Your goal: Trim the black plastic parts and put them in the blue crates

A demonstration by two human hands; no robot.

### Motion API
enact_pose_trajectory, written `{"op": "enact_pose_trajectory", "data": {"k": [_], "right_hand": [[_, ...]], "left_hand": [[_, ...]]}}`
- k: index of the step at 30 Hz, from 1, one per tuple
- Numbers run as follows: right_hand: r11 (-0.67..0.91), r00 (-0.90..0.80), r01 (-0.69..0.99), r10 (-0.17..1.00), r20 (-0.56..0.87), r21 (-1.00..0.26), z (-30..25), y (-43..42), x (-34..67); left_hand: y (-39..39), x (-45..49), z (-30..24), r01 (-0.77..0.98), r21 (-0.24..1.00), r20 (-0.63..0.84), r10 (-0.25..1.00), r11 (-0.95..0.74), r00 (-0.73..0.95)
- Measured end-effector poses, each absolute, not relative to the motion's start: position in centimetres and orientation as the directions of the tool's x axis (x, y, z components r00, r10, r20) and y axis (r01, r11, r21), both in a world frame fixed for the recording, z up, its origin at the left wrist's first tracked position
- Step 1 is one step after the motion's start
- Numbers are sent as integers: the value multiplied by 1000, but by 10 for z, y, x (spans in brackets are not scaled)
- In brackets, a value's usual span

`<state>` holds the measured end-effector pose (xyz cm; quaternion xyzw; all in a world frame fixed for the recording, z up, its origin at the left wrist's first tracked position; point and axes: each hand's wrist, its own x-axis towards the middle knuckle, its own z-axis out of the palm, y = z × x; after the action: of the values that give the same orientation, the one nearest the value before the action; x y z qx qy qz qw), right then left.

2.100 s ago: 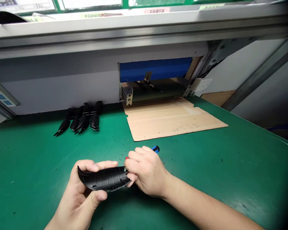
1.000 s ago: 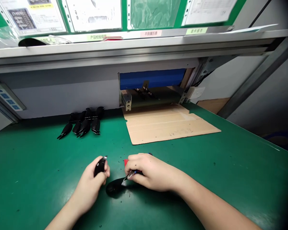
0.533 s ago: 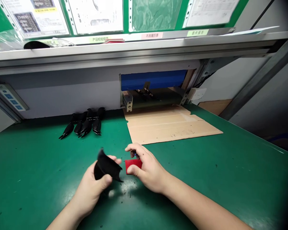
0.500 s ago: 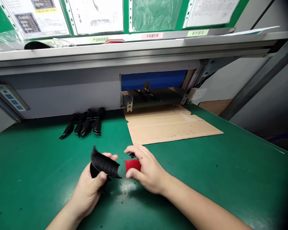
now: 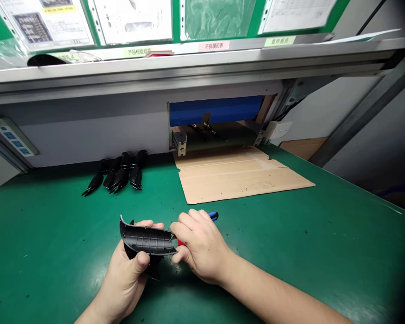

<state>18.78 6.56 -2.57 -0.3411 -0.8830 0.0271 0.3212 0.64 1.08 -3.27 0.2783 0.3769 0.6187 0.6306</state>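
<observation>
A curved black plastic shell (image 5: 150, 240) lies in my left hand (image 5: 124, 270), the thumb along its near edge and fingers behind. Its ribbed inner side faces up, and more black plastic shows beneath it. My right hand (image 5: 200, 245) is closed at the shell's right end, around a tool with a blue-and-black handle end (image 5: 213, 216). The fist hides most of this tool, so its kind is not clear. A bit of something red (image 5: 180, 242) shows between the right thumb and fingers; I cannot tell whether it is held.
Several glossy black parts (image 5: 119, 173) lie in a group at the back left of the green table (image 5: 273, 252). A flat cardboard sheet (image 5: 236, 177) lies before an opening with a blue panel (image 5: 216, 110). A metal-edged shelf (image 5: 189, 67) crosses above; a power strip (image 5: 15, 137) is at left.
The shell has turned so its ribbed inside faces up. My right hand has closed and come against the shell's right end. A blue handle end now shows, and less red is visible.
</observation>
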Motion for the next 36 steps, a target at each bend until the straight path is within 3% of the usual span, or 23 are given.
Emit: {"op": "enact_pose_trajectory", "data": {"k": [4,9,14,18,22,28,32,36], "right_hand": [[781,-576,593,581,575,-195,-26,65,186],[794,-591,572,573,567,-206,-30,67,186],[810,-679,366,569,464,-458,-29,71,190],[727,-612,249,630,477,-640,-24,70,191],[680,-481,293,712,511,-672,-21,62,188],[673,-458,356,730,507,-649,-20,55,183],[693,-544,299,689,479,-657,-18,61,188],[586,-715,100,604,352,-804,-17,70,197]], "left_hand": [[11,2,-38,-542,839,-52,999,48,9],[14,-6,-37,-420,907,21,999,-9,24],[15,-7,-34,-352,935,45,998,-31,31],[13,1,-34,-503,865,-11,1000,0,-20],[9,10,-30,-602,795,-112,993,71,-32],[8,9,-26,-620,774,-142,990,128,27],[9,8,-26,-592,799,-129,992,101,-4],[11,9,-27,-582,810,-105,994,69,-29]]}}
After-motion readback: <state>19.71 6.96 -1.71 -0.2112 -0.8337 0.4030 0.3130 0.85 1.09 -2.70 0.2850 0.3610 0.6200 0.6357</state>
